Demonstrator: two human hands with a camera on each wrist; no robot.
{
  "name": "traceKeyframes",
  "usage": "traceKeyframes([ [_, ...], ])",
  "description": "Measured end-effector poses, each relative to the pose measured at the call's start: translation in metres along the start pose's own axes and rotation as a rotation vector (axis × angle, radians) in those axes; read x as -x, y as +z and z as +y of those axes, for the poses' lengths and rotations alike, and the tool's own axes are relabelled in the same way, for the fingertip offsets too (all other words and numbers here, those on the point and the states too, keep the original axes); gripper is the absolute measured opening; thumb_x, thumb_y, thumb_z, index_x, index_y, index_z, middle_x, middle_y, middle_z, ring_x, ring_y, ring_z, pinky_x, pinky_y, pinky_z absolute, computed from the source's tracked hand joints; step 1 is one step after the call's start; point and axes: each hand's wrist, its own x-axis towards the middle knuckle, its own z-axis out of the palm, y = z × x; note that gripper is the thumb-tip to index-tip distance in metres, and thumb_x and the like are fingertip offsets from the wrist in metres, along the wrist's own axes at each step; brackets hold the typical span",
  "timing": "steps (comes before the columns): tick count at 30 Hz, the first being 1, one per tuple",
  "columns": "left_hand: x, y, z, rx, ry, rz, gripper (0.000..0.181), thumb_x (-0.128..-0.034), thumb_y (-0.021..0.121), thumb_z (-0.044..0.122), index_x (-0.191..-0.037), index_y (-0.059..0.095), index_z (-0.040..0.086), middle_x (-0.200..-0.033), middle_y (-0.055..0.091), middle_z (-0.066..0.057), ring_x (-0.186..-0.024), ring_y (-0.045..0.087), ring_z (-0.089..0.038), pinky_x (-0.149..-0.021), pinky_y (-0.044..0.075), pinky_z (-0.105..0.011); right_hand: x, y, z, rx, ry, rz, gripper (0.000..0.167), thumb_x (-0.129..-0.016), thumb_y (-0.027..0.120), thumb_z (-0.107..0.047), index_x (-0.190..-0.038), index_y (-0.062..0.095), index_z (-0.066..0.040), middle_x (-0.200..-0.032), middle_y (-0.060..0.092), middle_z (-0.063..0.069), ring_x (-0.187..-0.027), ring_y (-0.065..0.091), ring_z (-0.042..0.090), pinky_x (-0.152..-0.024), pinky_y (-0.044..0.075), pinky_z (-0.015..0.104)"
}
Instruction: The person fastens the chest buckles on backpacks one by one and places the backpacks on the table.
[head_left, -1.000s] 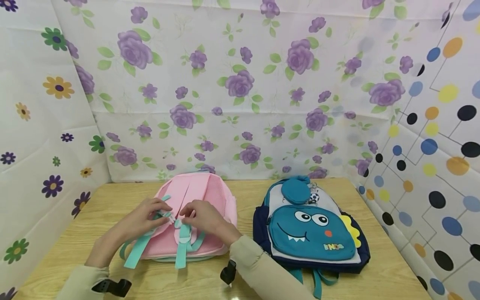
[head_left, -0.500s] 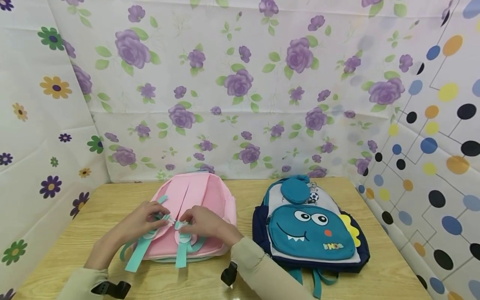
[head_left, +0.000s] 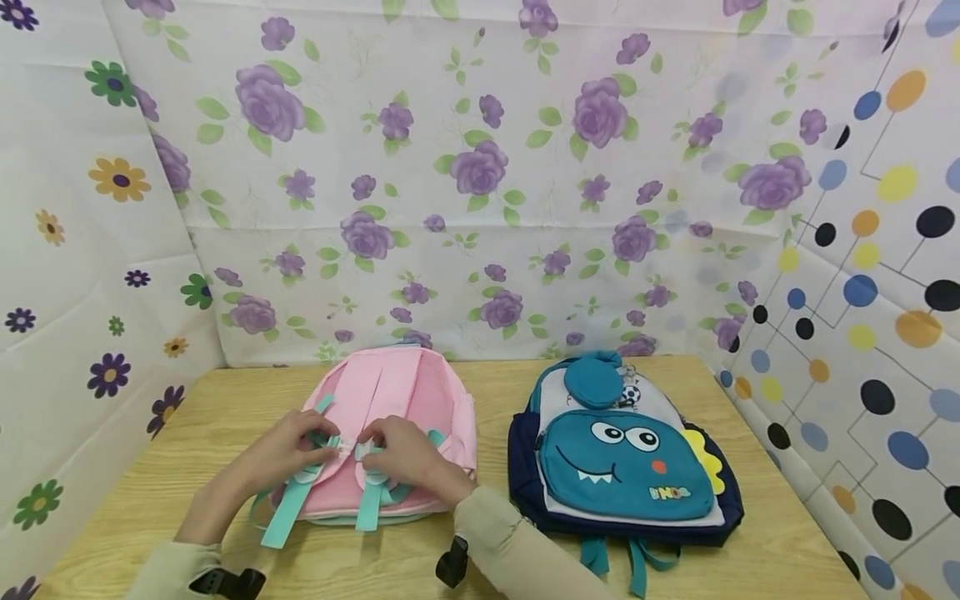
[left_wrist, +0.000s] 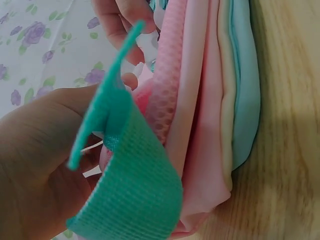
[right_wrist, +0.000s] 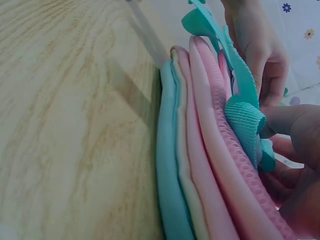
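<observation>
A pink backpack [head_left: 397,392] lies on the table with its shoulder straps facing up. Over its lower middle, my left hand [head_left: 288,454] pinches a white plastic buckle half [head_left: 346,446] on a teal strap. Close by on the right, my right hand [head_left: 408,454] grips the other buckle half [head_left: 365,451], partly hidden by its fingers. A small gap appears between the halves in the head view. Teal webbing straps [left_wrist: 135,175] hang below both hands. In the right wrist view, folded teal webbing [right_wrist: 245,117] lies against the right fingers.
To the right, a blue and grey dinosaur backpack [head_left: 626,467] lies face up, its teal straps hanging towards the near side. Beneath both bags is a wooden table [head_left: 225,400]. Patterned cloth walls [head_left: 480,167] stand behind and on both sides.
The right fingers have moved from above the right strap's buckle end to a grip on it. The two hands stay close together, and the loose strap ends shift slightly right.
</observation>
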Motion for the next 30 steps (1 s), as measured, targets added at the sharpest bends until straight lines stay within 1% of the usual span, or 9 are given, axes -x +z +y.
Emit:
traceKeyframes([
  [4, 0.000, 0.001, -0.002, 0.001, -0.012, 0.002, 0.022, -0.0896, 0.075, 0.026, -0.107, 0.071, 0.012, -0.103, 0.067, 0.002, -0.094, 0.057, -0.016, -0.077, 0.049, -0.027, -0.002, 0.002, 0.000, 0.004, -0.031, 0.013, 0.030, -0.085, 0.072, -0.014, -0.116, 0.071, -0.014, -0.089, 0.058, -0.008, -0.076, 0.051, 0.001, -0.067, 0.046, 0.015],
  [8, 0.000, 0.002, -0.002, 0.006, -0.016, 0.003, 0.022, -0.0896, 0.075, 0.026, -0.106, 0.070, 0.012, -0.102, 0.067, 0.001, -0.093, 0.058, -0.016, -0.076, 0.049, -0.026, -0.005, 0.004, 0.000, 0.032, -0.060, 0.019, 0.032, -0.089, 0.071, -0.013, -0.120, 0.070, -0.013, -0.092, 0.062, -0.009, -0.081, 0.054, 0.001, -0.072, 0.046, 0.015],
  [14, 0.001, 0.003, -0.004, 0.007, -0.027, 0.000, 0.025, -0.0895, 0.075, 0.024, -0.110, 0.071, 0.010, -0.105, 0.068, 0.001, -0.096, 0.058, -0.016, -0.079, 0.050, -0.027, -0.006, 0.008, 0.002, 0.108, -0.047, 0.032, 0.029, -0.093, 0.069, -0.025, -0.121, 0.071, -0.015, -0.102, 0.064, -0.008, -0.089, 0.057, 0.000, -0.080, 0.049, 0.016],
  [19, 0.004, 0.004, -0.003, -0.023, -0.074, -0.013, 0.029, -0.0901, 0.073, 0.033, -0.113, 0.072, 0.016, -0.109, 0.064, 0.004, -0.096, 0.051, -0.015, -0.078, 0.045, -0.027, -0.007, 0.012, 0.004, 0.196, -0.060, 0.031, 0.032, -0.096, 0.066, -0.034, -0.123, 0.070, -0.017, -0.107, 0.062, -0.007, -0.091, 0.057, -0.001, -0.082, 0.049, 0.017],
  [21, 0.006, 0.003, -0.002, -0.024, -0.091, -0.022, 0.028, -0.0911, 0.072, 0.036, -0.113, 0.071, 0.019, -0.109, 0.062, 0.004, -0.095, 0.048, -0.015, -0.077, 0.044, -0.027, -0.007, 0.013, 0.005, 0.211, -0.065, 0.042, 0.033, -0.096, 0.065, -0.036, -0.122, 0.069, -0.018, -0.107, 0.062, -0.008, -0.091, 0.057, -0.001, -0.083, 0.049, 0.017],
  [25, 0.007, 0.002, -0.002, 0.002, -0.083, -0.032, 0.027, -0.0937, 0.068, 0.037, -0.115, 0.070, 0.019, -0.108, 0.060, 0.004, -0.094, 0.047, -0.014, -0.076, 0.044, -0.026, -0.007, 0.016, 0.007, 0.201, -0.065, 0.089, 0.035, -0.098, 0.060, -0.042, -0.122, 0.066, -0.018, -0.109, 0.062, -0.008, -0.094, 0.057, -0.001, -0.086, 0.050, 0.019],
  [30, 0.007, -0.002, -0.002, -0.001, -0.043, -0.027, 0.025, -0.0952, 0.065, 0.033, -0.115, 0.069, 0.018, -0.103, 0.059, 0.005, -0.092, 0.047, -0.013, -0.075, 0.044, -0.025, -0.008, 0.016, 0.008, 0.126, -0.094, 0.121, 0.032, -0.101, 0.053, -0.043, -0.119, 0.061, -0.018, -0.109, 0.062, -0.008, -0.094, 0.057, 0.000, -0.086, 0.049, 0.018],
])
